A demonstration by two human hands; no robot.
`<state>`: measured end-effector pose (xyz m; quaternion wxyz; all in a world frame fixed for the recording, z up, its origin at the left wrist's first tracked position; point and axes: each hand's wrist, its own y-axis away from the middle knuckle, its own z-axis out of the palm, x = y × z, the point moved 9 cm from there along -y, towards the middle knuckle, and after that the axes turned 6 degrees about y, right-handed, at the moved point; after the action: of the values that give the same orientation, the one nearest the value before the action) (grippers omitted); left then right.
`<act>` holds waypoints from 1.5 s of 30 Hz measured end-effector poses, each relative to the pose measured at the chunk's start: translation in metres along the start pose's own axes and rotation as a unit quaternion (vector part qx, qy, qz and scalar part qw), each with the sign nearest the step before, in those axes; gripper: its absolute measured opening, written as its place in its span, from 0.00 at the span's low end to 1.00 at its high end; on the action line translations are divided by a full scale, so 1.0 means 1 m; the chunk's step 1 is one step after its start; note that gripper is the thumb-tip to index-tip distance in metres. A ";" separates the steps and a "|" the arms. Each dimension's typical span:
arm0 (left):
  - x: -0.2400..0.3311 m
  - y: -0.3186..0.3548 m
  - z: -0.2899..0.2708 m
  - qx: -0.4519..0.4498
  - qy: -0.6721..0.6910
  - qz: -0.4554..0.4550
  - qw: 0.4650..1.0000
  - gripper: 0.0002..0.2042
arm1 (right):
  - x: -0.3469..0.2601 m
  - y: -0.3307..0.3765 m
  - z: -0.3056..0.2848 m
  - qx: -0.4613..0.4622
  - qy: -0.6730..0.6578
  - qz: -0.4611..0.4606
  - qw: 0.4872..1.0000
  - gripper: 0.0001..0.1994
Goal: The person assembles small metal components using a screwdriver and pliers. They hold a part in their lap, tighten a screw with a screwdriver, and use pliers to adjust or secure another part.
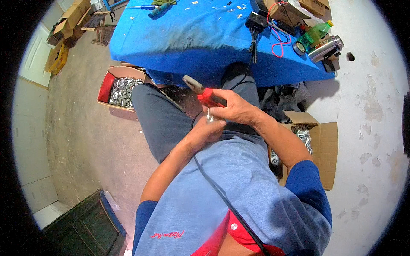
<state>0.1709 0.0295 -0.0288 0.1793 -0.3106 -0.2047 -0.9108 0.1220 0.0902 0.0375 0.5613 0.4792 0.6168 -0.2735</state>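
The right hand (235,107) has its fingers wrapped around red-handled pliers (208,97), their head pointing far left. The left hand (206,132) — just nearer, over the lap — has its fingers closed around a small metal piece (209,115). Beyond is a blue-covered table (179,49); boxes of metal parts sit left (106,88) and right (323,149).

This looks like a workshop: combination pliers (208,97) near the centre, a screwdriver (148,7) on the blue-covered surface (192,36) at 12 o'clock, cartons (105,88) of metal parts (126,90) at 10 and 3 o'clock.
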 end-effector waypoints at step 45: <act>0.000 -0.002 -0.007 0.028 0.040 -0.002 0.999 0.11 | -0.007 0.006 -0.008 0.092 0.147 -0.009 0.985 0.13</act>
<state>0.1667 0.0283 -0.0342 0.1940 -0.2681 -0.2232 -0.9169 0.1236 0.0982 0.0471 0.4155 0.5582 0.6692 -0.2606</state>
